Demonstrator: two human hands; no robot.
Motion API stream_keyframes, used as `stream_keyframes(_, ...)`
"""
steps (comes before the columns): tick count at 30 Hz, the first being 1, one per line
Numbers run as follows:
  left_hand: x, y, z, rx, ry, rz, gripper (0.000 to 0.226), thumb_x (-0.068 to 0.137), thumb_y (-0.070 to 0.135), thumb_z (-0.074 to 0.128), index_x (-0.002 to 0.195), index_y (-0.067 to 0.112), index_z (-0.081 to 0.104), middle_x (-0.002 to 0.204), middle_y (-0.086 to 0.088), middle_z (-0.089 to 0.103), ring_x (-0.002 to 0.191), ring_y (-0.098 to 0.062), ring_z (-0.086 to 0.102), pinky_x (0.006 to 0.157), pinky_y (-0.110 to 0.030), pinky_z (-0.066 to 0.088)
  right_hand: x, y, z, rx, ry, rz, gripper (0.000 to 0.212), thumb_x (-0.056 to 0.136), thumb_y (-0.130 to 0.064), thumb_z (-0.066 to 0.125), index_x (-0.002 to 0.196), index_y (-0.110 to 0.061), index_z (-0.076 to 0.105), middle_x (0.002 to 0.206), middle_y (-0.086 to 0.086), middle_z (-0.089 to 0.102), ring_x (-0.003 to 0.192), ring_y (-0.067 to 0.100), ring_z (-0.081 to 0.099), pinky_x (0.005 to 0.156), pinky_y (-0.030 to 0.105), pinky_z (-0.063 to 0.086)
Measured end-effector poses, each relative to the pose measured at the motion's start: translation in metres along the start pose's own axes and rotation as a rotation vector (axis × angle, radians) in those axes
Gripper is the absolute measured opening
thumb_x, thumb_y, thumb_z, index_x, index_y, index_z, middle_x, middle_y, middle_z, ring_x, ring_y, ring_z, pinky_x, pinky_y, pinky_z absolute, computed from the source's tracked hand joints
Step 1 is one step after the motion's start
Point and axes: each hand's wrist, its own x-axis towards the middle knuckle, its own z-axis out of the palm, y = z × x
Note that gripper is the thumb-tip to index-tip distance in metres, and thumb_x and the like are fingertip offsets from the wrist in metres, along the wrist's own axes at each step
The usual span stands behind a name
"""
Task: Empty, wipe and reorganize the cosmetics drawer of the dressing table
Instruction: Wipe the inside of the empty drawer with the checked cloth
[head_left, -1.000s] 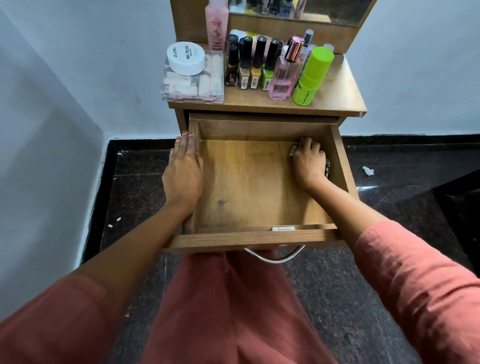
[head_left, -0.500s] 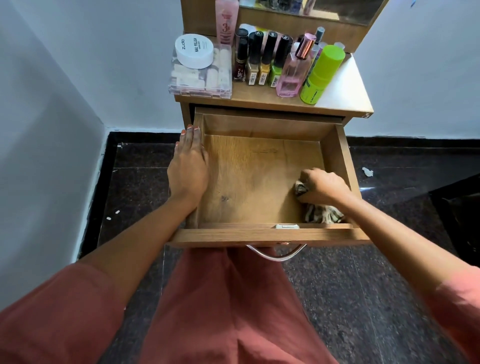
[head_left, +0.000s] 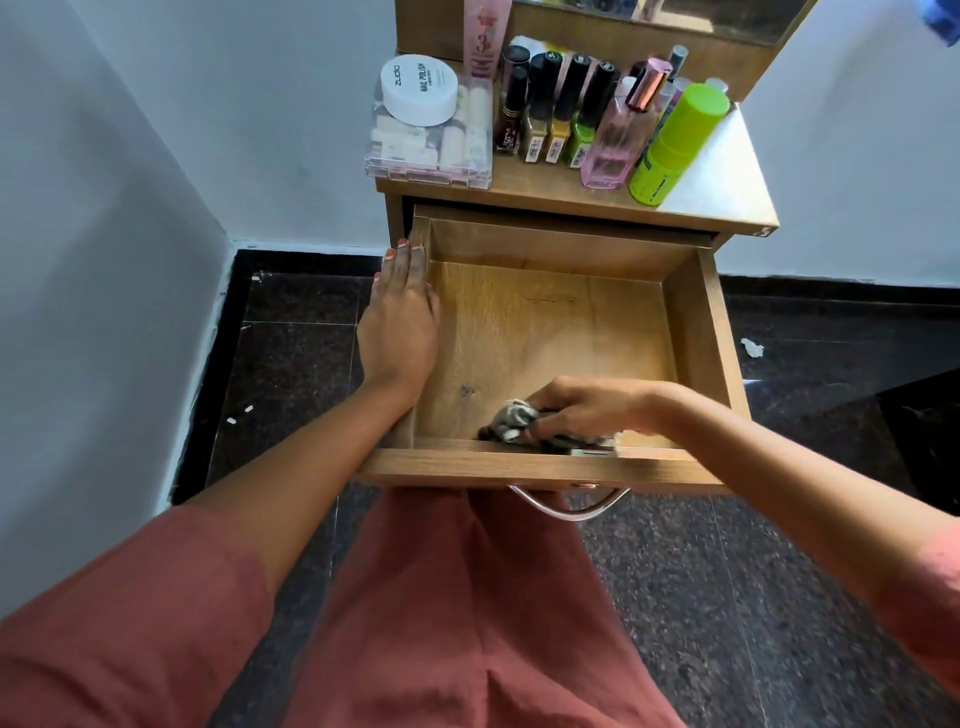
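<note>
Since half a second ago your right hand (head_left: 587, 410) has dragged the cloth (head_left: 511, 418) from the front right part of the drawer (head_left: 711, 332) leftward. It now sits at the middle of the front, tight against the front wall. A second ago that hand was up at the back right corner. Your left hand (head_left: 400, 322) has not shifted and stays on the left wall.

Hands: the right one has its fingers curled round the bunched grey cloth, pressing it on the drawer bottom, with the fingers pointing left and the forearm coming in from the right. The left one lies flat with its fingers straight and together, resting on the rim of the left wall and pointing toward the back.

The drawer is pulled out toward you, open side up, with its front and metal handle (head_left: 569, 506) facing you. The cloth's longer side runs left to right along the front wall. Part of it is hidden under your hand.

On the tabletop (head_left: 717, 176) above, a white jar (head_left: 418, 88) sits on a clear box (head_left: 431, 150) at the left. A row of nail polish bottles (head_left: 550, 109) stands upright beside it, followed by a pink bottle (head_left: 615, 140) and a green bottle (head_left: 675, 143). The floor (head_left: 291, 353) is dark and speckled.
</note>
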Motion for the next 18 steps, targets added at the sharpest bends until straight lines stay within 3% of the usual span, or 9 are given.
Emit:
stream_keyframes(2, 0.000, 0.001, 0.000, 0.005, -0.004, -0.002, 0.044, 0.099, 0.017, 0.029, 0.143, 0.009, 0.026, 0.153, -0.009, 0.024, 0.143, -0.021, 0.019, 0.114, -0.036, 0.029, 0.018, -0.019, 0.008, -0.003, 0.003, -0.062, 0.020, 0.093, -0.018, 0.051, 0.098, -0.003, 0.061, 0.088, 0.001, 0.059, 0.076, 0.010, 0.053, 0.068, 0.014, 0.040)
stream_keyframes(4, 0.001, 0.001, 0.000, 0.009, -0.012, -0.004, 0.045, 0.099, 0.017, 0.028, 0.143, 0.009, 0.025, 0.153, -0.009, 0.023, 0.143, -0.021, 0.018, 0.114, -0.036, 0.028, 0.034, -0.038, 0.014, -0.044, 0.011, -0.106, 0.018, 0.093, -0.022, 0.050, 0.086, -0.010, 0.061, 0.084, -0.002, 0.056, 0.076, 0.010, 0.050, 0.064, 0.010, 0.038)
stream_keyframes(6, 0.001, 0.001, 0.000, 0.004, -0.010, -0.004, 0.044, 0.100, 0.017, 0.028, 0.143, 0.009, 0.026, 0.153, -0.009, 0.023, 0.143, -0.021, 0.018, 0.115, -0.036, 0.028, 0.046, -0.048, 0.016, -0.110, 0.035, -0.107, 0.027, 0.093, -0.026, 0.049, 0.068, -0.019, 0.052, 0.074, -0.002, 0.052, 0.073, 0.013, 0.048, 0.062, 0.019, 0.037)
stream_keyframes(8, 0.001, 0.001, 0.000, -0.005, 0.001, -0.004, 0.044, 0.099, 0.017, 0.028, 0.143, 0.009, 0.027, 0.153, -0.009, 0.024, 0.143, -0.020, 0.019, 0.114, -0.036, 0.028, 0.048, -0.047, 0.018, -0.103, 0.046, -0.092, 0.031, 0.093, -0.028, 0.050, 0.063, -0.020, 0.046, 0.074, 0.001, 0.050, 0.071, 0.014, 0.045, 0.064, 0.026, 0.035)
stream_keyframes(11, -0.001, 0.002, -0.001, -0.001, 0.004, 0.001, 0.044, 0.100, 0.017, 0.028, 0.143, 0.009, 0.028, 0.152, -0.009, 0.024, 0.143, -0.020, 0.020, 0.115, -0.035, 0.027, 0.040, -0.039, 0.020, -0.114, 0.054, -0.081, 0.025, 0.092, -0.024, 0.049, 0.068, -0.018, 0.047, 0.082, 0.004, 0.050, 0.072, 0.013, 0.044, 0.065, 0.026, 0.034)
stream_keyframes(15, -0.001, 0.002, -0.002, 0.011, 0.000, 0.007, 0.044, 0.100, 0.017, 0.028, 0.143, 0.009, 0.027, 0.153, -0.009, 0.024, 0.142, -0.021, 0.021, 0.114, -0.034, 0.026, 0.016, -0.016, 0.007, -0.128, 0.045, -0.028, 0.013, 0.091, -0.017, 0.050, 0.080, -0.014, 0.055, 0.070, -0.004, 0.052, 0.061, 0.005, 0.044, 0.052, 0.008, 0.034)
stream_keyframes(18, -0.001, 0.002, -0.002, -0.003, 0.001, 0.002, 0.043, 0.100, 0.016, 0.028, 0.143, 0.008, 0.027, 0.152, -0.010, 0.024, 0.142, -0.021, 0.021, 0.114, -0.035, 0.028, -0.010, 0.017, -0.011, -0.137, -0.006, 0.102, 0.018, 0.090, -0.022, 0.052, 0.074, -0.019, 0.059, 0.068, -0.007, 0.057, 0.061, 0.008, 0.050, 0.060, 0.021, 0.039)
